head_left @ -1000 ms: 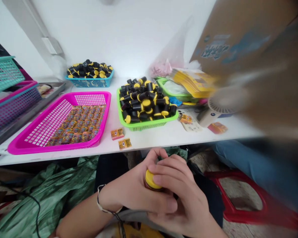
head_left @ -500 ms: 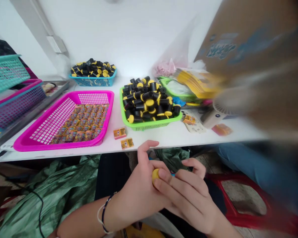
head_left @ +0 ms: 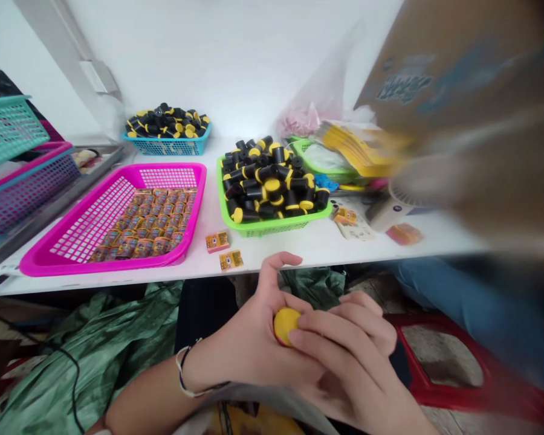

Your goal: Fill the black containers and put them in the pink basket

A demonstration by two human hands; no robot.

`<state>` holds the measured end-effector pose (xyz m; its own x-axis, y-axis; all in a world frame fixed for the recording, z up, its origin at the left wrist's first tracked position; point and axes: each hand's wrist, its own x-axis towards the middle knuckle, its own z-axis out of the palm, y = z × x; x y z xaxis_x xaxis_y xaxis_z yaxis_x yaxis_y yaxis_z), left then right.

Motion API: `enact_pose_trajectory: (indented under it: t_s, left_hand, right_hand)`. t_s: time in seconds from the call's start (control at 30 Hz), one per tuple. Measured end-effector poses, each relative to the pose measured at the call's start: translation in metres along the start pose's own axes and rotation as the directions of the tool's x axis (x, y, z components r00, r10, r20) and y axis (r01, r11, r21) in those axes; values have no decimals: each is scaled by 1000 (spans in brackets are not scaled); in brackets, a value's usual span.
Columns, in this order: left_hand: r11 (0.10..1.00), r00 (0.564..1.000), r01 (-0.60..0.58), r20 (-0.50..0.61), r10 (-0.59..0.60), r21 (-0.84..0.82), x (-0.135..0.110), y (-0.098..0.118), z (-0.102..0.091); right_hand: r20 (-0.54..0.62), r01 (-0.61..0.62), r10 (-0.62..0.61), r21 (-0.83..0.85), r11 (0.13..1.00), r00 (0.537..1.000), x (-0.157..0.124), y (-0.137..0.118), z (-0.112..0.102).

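Below the table edge, my left hand (head_left: 254, 344) and my right hand (head_left: 349, 356) are closed together around a small cylinder with a yellow cap (head_left: 284, 324). Only the cap shows; the rest is hidden in my fingers. My left index finger sticks up toward the table. On the white table (head_left: 308, 244) a green basket (head_left: 272, 226) is piled with black cylinders with yellow caps. Two small orange packets (head_left: 223, 250) lie loose near the front edge. A pink basket (head_left: 54, 257) holds rows of the same orange packets.
A blue basket (head_left: 167, 146) of black-and-yellow cylinders stands at the back. Stacked teal and pink baskets (head_left: 22, 163) sit at the left. A small white fan (head_left: 401, 202), yellow packets and a blurred cardboard box (head_left: 457, 72) fill the right. A red stool (head_left: 439, 374) and green plastic sheeting (head_left: 86, 356) lie below.
My hands have shifted slightly on the yellow-capped cylinder, and my left index finger has lifted away from it. The view has drifted a little.
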<state>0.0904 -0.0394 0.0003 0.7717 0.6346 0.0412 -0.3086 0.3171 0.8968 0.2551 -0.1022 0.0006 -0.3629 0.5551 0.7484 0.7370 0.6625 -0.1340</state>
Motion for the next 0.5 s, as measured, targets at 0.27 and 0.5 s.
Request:
enact_pose_trajectory:
  t_s: [0.27,0.5]
  left_hand:
    - [952,990,-87,-83,116,293,-11,10,2]
    - [778,970,0,-189,153,628,-41,40,-13]
  right_hand:
    - [39,69,-65,-115,991,997,9,1,1]
    - [29,66,-66,-5,998,997,13,6,23]
